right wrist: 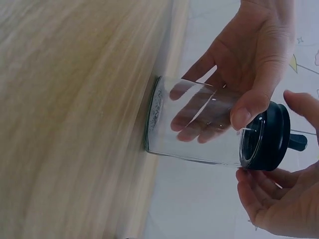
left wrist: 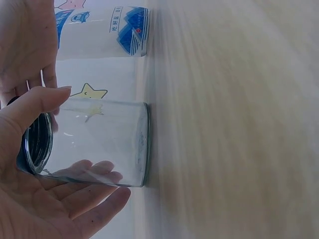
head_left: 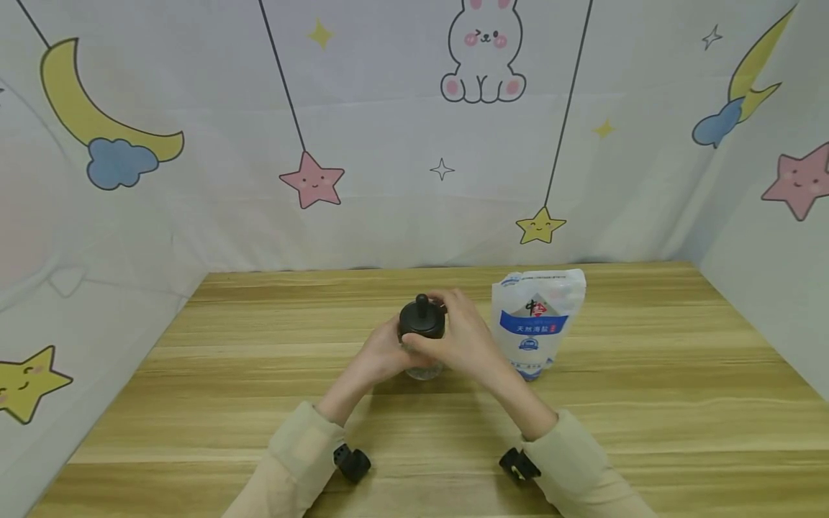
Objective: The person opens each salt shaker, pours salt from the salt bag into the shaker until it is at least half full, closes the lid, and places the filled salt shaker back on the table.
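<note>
White bag (head_left: 532, 324) stands nr R hand (head_left: 463, 334), its fingers gripping black lid (head_left: 421, 319); L hand (head_left: 381, 350) curls round glass jar (left wrist: 99, 137). Clear walls show in wrist views; hands block most in head view.

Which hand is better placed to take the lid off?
Probably the right hand: its thumb and fingers are around the black lid, while the left hand holds the glass jar below.

forearms (head_left: 346, 396) slant inward; left hand (head_left: 381, 354) curls low, right hand (head_left: 465, 337) curls just above.
</note>
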Available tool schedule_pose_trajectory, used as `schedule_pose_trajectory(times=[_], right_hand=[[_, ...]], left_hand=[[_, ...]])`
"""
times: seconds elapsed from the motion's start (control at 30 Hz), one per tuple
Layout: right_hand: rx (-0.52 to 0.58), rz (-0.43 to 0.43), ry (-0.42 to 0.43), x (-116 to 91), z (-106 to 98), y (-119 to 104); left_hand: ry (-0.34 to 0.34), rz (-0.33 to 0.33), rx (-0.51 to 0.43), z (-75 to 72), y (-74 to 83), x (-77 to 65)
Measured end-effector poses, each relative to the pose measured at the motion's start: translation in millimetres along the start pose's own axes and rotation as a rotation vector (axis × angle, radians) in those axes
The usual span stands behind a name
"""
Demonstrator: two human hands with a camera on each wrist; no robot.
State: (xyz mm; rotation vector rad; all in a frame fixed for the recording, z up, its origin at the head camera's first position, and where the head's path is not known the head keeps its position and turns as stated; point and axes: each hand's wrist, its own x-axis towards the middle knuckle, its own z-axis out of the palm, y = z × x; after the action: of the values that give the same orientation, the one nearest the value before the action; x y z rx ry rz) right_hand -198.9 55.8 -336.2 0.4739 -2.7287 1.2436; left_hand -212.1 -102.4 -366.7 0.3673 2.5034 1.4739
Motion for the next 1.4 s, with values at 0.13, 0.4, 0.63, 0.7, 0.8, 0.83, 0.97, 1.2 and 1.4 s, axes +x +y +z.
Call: schedule_pose_trajectory(times=[0.13,0.4,0.63,0.7,0.8,0.83,0.97,1.2,1.4], right_hand=[[-0.004,0.022,0.028,0.4,0.9,-0.4],[-0.029,0.001,0.037,-0.3,0.7,-0.8],[-0.012,-0.02,0.024,0.6,0.6,0.6],[-0.008,-0.017,0.015,0.1,0.1,-0.3],[0.003,-0.015,-0.002,-0.3,-0.1,-0.8],[0.008,-0.014,-0.007,-0.5,-0.3,-1.1],[0.024,-0.025,-0.024,-0.1,-0.1,0.2],[0.031,-0.019,-0.04,0.6,-0.6,1.9],[0.027,0.025,-0.018,1.4,0.3,1.9]], left_hand=[[-0.011,0.011,-0.018,-0.6,0.5,-1.2],[0.004,-0.014,0.001,-0.6,2.3,-2.4],[0.005,-0.007,0.015,0.1,1.1,-0.8],[0.002,-0.005,0.011,-0.1,0.8,-0.9],[0.0,-0.004,0.006,-0.1,0.5,-1.3],[0.0,-0.006,0.006,0.0,0.1,-1.4],[0.007,-0.02,0.009,0.3,0.6,-1.5],[0.007,-0.034,0.021,0.2,1.1,-1.1],[-0.003,0.003,0.017,-0.6,0.7,-1.9]])
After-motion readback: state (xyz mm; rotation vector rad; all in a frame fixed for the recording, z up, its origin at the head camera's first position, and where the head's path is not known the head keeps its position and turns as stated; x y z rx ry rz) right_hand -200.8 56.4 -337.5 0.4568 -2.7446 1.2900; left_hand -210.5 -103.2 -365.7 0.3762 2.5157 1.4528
